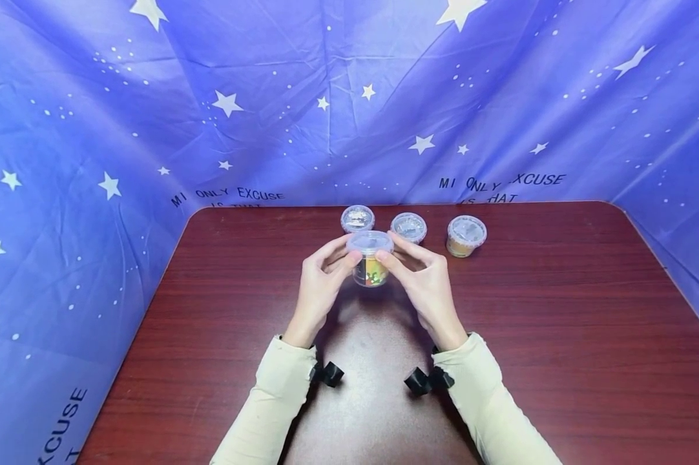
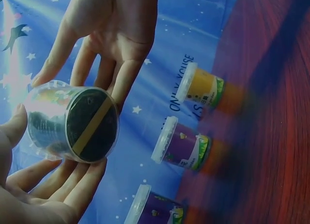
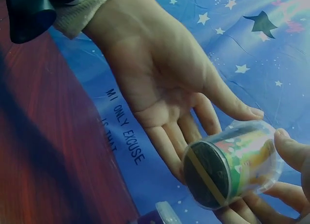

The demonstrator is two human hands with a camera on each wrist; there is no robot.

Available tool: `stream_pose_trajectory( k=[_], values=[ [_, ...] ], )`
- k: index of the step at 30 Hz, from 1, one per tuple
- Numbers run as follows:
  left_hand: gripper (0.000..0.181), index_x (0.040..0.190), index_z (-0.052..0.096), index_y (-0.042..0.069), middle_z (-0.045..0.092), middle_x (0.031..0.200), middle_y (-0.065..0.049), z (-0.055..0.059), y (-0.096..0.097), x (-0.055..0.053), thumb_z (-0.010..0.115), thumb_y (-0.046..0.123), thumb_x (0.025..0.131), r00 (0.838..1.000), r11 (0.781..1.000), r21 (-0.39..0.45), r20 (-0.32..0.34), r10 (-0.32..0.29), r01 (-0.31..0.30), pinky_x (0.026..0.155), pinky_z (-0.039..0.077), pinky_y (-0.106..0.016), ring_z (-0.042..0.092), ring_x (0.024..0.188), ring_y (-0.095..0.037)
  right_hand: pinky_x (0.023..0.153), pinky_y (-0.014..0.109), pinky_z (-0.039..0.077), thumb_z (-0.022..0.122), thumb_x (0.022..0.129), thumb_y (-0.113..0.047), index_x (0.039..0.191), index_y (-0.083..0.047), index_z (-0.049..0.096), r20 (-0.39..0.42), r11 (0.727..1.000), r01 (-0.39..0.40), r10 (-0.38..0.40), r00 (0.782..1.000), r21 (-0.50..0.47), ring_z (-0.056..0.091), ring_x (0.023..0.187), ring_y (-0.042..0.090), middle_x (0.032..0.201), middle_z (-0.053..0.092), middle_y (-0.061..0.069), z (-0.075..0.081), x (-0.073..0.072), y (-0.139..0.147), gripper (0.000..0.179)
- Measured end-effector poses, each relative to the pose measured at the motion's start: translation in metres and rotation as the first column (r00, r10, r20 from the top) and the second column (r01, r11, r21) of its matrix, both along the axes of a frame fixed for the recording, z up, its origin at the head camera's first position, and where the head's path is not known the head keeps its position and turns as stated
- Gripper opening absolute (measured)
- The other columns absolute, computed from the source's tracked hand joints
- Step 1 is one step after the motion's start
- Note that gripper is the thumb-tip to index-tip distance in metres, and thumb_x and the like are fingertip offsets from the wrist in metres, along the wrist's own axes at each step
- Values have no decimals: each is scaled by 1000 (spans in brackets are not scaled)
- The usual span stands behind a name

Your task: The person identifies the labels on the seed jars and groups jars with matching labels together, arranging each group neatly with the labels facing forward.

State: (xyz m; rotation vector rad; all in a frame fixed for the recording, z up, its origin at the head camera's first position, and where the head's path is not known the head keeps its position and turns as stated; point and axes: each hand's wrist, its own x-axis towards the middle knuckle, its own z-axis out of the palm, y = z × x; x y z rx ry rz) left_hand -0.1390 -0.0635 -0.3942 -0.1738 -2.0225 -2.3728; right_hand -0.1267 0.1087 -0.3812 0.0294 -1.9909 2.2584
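Raised over the table in the head view is a small clear plastic tub (image 1: 371, 271) with a translucent lid and a colourful printed label. My left hand (image 1: 319, 284) grips its left side and my right hand (image 1: 433, 284) its right, thumbs on the near face and fingers around the sides. From the left wrist, the tub's base (image 2: 94, 127) looks dark with a yellow strip across it. The right wrist view shows the label's green and yellow print on the tub (image 3: 247, 161), held between both hands.
Three lidded tubs stand along the table's back: one at left (image 1: 358, 219), a middle one (image 1: 409, 226) partly behind my right fingers, and a yellowish one (image 1: 466, 236) at right. Behind the wooden table (image 1: 559, 310) hangs a blue star-patterned cloth (image 1: 326, 142).
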Motion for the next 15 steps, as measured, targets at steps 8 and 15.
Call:
stream_pose_trajectory(
  k=[8, 15],
  values=[
    [37, 134, 59, 0, 65, 123, -25, -1, -10, -1, 62, 10, 98, 993, 989, 91, 14, -121, 119, 91, 57, -42, 70, 100, -17, 93, 36, 56, 68, 94, -8, 135, 4, 57, 65, 977, -170, 180, 982, -127, 68, 106, 12, 130, 65, 12, 3, 0, 14, 45],
    [40, 137, 54, -4, 63, 124, -24, -2, -13, -1, 57, 10, 100, 977, 972, 116, 33, -211, 206, 93, 56, -38, 69, 100, -15, 90, 30, 57, 66, 96, -15, 143, -4, 52, 113, 954, -295, 300, 947, -54, 67, 106, 12, 123, 66, 7, 4, -2, 21, 50]
  ],
)
